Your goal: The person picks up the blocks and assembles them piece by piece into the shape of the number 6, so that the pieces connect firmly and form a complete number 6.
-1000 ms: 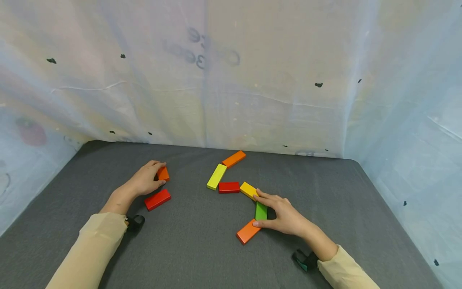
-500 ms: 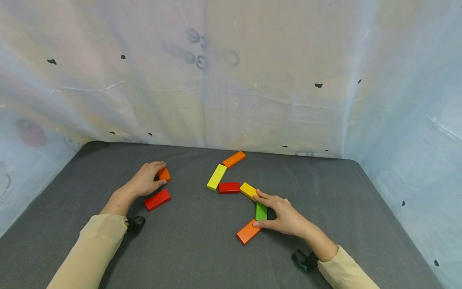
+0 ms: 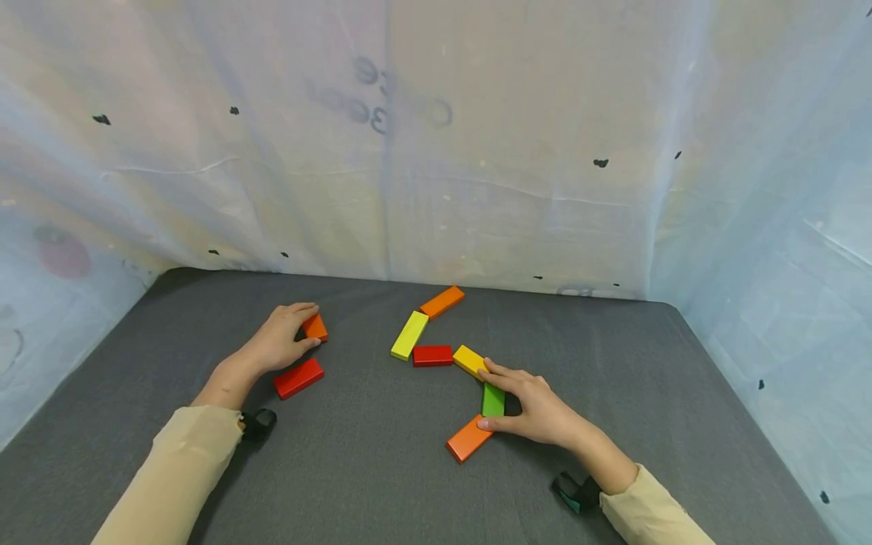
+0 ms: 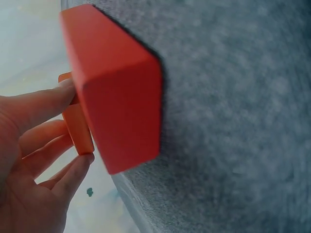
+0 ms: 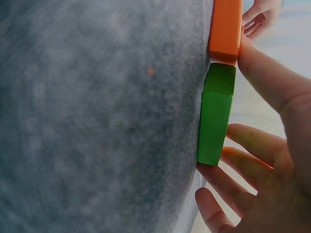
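In the head view my left hand (image 3: 275,341) pinches an orange block (image 3: 316,327) between thumb and fingers. A red block (image 3: 299,378) lies just below that hand; it looms large in the left wrist view. My right hand (image 3: 534,405) spreads over a chain of blocks, touching it with outstretched fingers. Its thumb rests on the near orange block (image 5: 225,34), while its fingers reach the green block (image 5: 215,121) and the amber-yellow block (image 3: 470,361). Part of the green block is hidden beneath the hand in the head view.
Farther along the chain lie a red block (image 3: 432,356), a bright yellow block (image 3: 410,335) and an orange block (image 3: 442,302) by the back edge. All rest on a grey cloth-covered table (image 3: 354,469). Pale plastic sheeting (image 3: 518,91) encloses the back and sides.
My left hand and its orange block have shifted slightly to the right. The right hand and the chain stay where they were.
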A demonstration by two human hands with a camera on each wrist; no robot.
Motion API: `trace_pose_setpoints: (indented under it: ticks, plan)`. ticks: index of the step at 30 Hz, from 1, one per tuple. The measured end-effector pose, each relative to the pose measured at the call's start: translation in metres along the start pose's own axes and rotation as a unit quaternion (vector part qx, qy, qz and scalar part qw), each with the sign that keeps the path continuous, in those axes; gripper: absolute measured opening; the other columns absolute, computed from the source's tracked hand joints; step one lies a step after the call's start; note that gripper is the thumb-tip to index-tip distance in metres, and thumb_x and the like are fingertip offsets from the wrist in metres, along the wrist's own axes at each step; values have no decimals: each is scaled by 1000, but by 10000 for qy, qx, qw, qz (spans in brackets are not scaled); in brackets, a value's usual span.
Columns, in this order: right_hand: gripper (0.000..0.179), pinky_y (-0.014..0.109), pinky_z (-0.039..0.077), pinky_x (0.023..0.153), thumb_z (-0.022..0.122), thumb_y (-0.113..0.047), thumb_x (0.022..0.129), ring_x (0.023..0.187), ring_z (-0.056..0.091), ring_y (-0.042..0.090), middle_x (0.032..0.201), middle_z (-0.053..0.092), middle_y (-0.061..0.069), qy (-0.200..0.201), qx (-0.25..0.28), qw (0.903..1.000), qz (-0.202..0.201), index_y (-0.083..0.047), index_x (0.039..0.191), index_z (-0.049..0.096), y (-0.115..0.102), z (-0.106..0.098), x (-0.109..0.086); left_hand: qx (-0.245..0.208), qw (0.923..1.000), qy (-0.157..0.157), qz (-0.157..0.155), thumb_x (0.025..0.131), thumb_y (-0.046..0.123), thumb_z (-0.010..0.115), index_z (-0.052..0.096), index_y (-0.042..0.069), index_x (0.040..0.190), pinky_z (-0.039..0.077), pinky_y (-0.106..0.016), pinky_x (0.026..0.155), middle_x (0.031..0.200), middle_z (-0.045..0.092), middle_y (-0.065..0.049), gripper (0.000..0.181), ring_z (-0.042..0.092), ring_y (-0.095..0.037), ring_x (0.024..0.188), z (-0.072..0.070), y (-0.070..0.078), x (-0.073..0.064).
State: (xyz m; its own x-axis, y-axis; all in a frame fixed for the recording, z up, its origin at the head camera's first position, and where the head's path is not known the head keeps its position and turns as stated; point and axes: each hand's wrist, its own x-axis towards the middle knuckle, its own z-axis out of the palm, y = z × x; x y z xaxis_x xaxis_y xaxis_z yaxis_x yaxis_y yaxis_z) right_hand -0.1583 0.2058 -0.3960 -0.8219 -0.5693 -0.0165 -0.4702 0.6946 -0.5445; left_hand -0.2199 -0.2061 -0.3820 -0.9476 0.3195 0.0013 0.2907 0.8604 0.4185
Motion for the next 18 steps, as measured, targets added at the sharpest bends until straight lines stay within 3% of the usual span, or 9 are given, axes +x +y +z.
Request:
trace_pose_setpoints:
  ticks: [18]
  plan:
    - [72, 56, 33, 99, 71, -45, 84, 136, 39, 33, 155, 33, 7, 12, 12, 10000, 18, -12, 143, 48, 0, 0, -1, -48, 9999, 74, 121, 93, 13, 62, 38, -10, 142, 35, -59, 103, 147, 34, -30, 59, 33, -48, 129, -1, 14, -2]
